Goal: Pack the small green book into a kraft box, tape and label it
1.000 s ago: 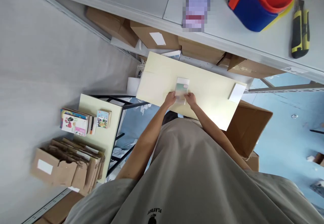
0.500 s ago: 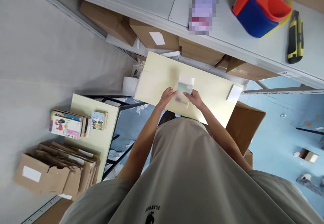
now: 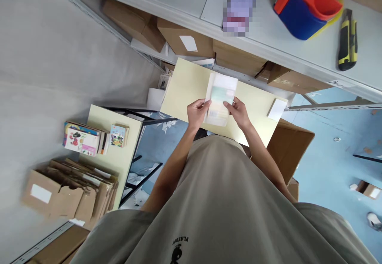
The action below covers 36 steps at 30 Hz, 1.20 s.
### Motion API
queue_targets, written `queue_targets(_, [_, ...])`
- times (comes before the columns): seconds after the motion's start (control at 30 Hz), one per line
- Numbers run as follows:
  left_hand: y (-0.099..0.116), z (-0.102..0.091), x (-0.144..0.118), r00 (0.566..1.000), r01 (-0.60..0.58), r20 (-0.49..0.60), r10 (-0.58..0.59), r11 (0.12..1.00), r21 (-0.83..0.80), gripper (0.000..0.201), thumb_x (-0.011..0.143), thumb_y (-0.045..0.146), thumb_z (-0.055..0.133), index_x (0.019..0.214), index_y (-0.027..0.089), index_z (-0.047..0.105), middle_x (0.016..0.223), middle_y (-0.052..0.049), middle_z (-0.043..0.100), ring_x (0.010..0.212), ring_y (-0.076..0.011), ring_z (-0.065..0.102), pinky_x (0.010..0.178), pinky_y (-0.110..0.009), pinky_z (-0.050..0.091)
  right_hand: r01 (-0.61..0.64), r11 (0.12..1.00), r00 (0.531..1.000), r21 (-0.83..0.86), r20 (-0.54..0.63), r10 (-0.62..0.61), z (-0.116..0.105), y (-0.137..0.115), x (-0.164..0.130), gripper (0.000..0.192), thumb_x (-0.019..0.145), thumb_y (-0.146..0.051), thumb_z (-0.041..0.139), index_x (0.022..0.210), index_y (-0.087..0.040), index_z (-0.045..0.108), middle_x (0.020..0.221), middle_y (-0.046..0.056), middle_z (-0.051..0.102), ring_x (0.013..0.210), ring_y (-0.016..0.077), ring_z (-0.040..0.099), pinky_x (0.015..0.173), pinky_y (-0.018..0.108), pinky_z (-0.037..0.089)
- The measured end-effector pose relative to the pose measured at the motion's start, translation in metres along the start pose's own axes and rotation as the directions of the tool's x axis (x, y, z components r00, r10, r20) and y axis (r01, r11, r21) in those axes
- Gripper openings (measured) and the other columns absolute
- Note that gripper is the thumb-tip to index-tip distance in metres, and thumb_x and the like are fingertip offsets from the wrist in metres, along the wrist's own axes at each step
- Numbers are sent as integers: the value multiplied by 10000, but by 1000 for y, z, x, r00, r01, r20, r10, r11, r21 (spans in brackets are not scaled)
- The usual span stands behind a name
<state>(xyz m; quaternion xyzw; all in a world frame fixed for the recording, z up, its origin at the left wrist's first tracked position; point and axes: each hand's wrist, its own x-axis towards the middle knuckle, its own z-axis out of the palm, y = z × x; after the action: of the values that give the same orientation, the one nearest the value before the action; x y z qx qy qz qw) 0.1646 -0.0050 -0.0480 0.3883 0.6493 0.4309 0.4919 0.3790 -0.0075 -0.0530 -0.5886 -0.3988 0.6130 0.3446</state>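
Note:
My left hand [image 3: 196,113] and my right hand [image 3: 238,112] hold a thin booklet in a clear plastic sleeve [image 3: 220,99] by its left and right edges. It is lifted above the pale yellow table [image 3: 185,85]. The sleeve shows a green and white cover; its details are blurred. A small white pad [image 3: 277,109] lies at the table's right end, apart from my hands.
A grey shelf [image 3: 298,45] above carries a red and blue tape dispenser [image 3: 304,5] and a yellow-black utility knife [image 3: 346,37]. Cardboard boxes [image 3: 185,41] sit under it. A second table [image 3: 119,156] to the left bears picture books [image 3: 83,138]; paper bags [image 3: 74,192] stand below.
Both hands have raised the sleeved booklet off the table toward the camera, so it looks larger. The grip moved from its near edge to its sides.

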Motion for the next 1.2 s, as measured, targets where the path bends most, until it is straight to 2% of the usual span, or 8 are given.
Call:
queue_targets(0.13, [-7,0,-7,991,-64,-110,79,989,130,219,1006,440,889,1055,230,930,1011,-56,923,943,-252,872,876,-354,698,110,992,974,-69,-194,-121,13,8,-9,794,1008,-899,715,1495,-271,717,1492,193,809,1406,357,758,1132,538,686])
queue_targets(0.23, [-10,0,-20,978,-170,-70,199,939,299,199,1092,431,812,1145,280,932,1145,-63,933,1056,-274,904,1018,-400,713,158,987,985,35,-71,-156,36,6,-18,849,953,-940,763,1482,-277,740,1575,190,779,1487,380,733,1205,562,668])
queue_targets(0.4, [-9,0,-50,954,-300,187,236,801,518,244,1109,382,780,1302,311,912,1597,-87,826,1484,-335,799,1270,-480,664,132,989,989,61,-68,-128,66,10,-18,613,1010,-888,717,1032,-277,750,968,72,749,1028,284,758,930,436,690])
queue_targets(0.53, [-17,-23,-50,960,-232,228,164,919,319,398,1124,479,721,1450,284,842,1706,-109,752,1562,-346,746,1208,-495,708,57,996,996,61,-73,-53,60,22,-2,597,1002,-859,687,823,-294,607,772,4,546,812,217,609,793,398,626])
queue_targets(0.67, [-38,-58,-10,998,66,-16,-64,976,207,457,1081,514,766,1453,253,810,1648,-149,782,1552,-348,745,1234,-473,667,-49,987,999,155,29,45,63,31,14,612,886,-889,771,969,-284,729,940,47,745,921,232,698,871,413,665])
queue_targets(0.8, [-59,-84,36,936,332,127,-329,943,-6,471,947,534,850,1273,194,853,1250,-136,916,1220,-336,870,1004,-425,713,-115,965,993,237,43,108,85,38,27,605,850,-833,835,1077,-274,781,1044,60,822,974,232,756,923,414,691])
queue_targets(1.0, [-82,-130,93,940,311,170,-296,947,-73,441,815,440,902,1180,193,901,1195,-94,920,1102,-277,839,972,-366,654,-226,922,968,313,-31,248,136,47,69,550,745,-733,1000,920,-279,745,877,-7,734,875,186,718,906,365,682])
queue_targets(1.2, [-108,-158,189,949,278,106,-296,947,159,309,848,259,843,1138,182,917,1155,-116,909,1042,-268,827,1004,-382,642,-337,875,899,347,-158,409,191,52,156,363,754,-446,1029,838,-252,734,840,-29,738,837,139,709,896,296,661])
